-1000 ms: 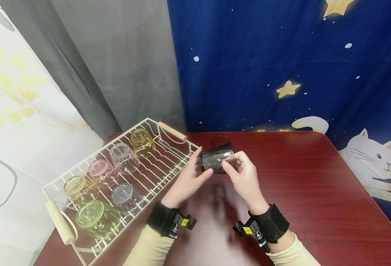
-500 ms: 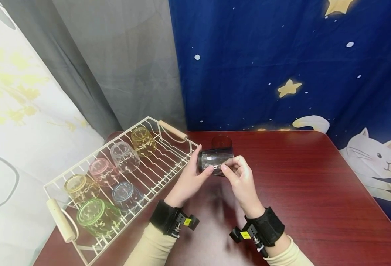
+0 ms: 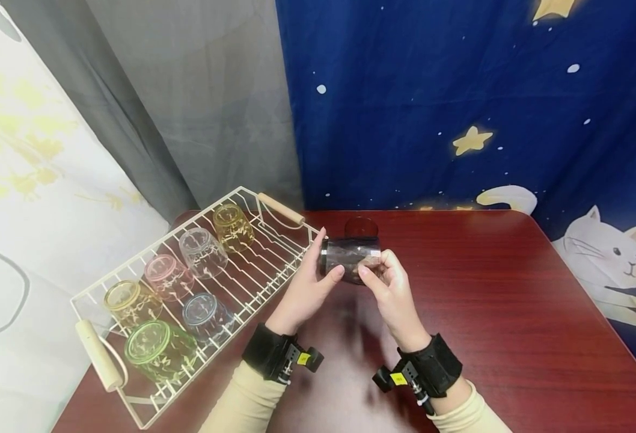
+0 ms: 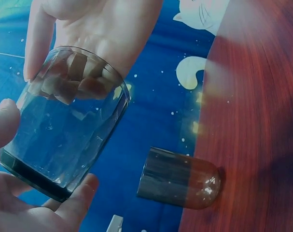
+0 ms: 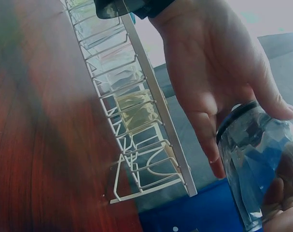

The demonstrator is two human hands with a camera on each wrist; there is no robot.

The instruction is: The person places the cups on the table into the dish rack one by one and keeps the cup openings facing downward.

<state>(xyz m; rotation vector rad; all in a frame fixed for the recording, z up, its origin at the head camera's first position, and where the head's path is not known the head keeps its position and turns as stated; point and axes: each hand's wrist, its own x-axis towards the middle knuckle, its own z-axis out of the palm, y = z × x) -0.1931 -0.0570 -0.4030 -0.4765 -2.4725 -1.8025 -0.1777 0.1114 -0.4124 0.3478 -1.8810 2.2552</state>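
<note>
A smoky grey drinking glass [image 3: 353, 252] lies sideways in the air between both hands, its faceted wall plain in the left wrist view. My left hand [image 3: 303, 293] grips it round the thick dark base, thumb [image 4: 5, 121] on the near side and fingers beneath. At the mouth, my right hand [image 3: 396, 294] pinches the rim; its curled fingers [image 4: 78, 77] show through the clear wall. A second dark glass [image 4: 180, 179] stands upright on the table behind the held one, partly hidden by it in the head view.
A white wire rack [image 3: 258, 300] with wooden handles stands at the left. Several upturned coloured glasses sit in it, among them a green glass [image 3: 161, 352], a blue glass [image 3: 207, 316] and a pink glass [image 3: 168, 276]. Curtains hang behind the red-brown table [image 3: 491, 313].
The glass has turned from a slight tilt to nearly level. My right hand has shifted a little left along with it, while the left hand keeps its grip at the base.
</note>
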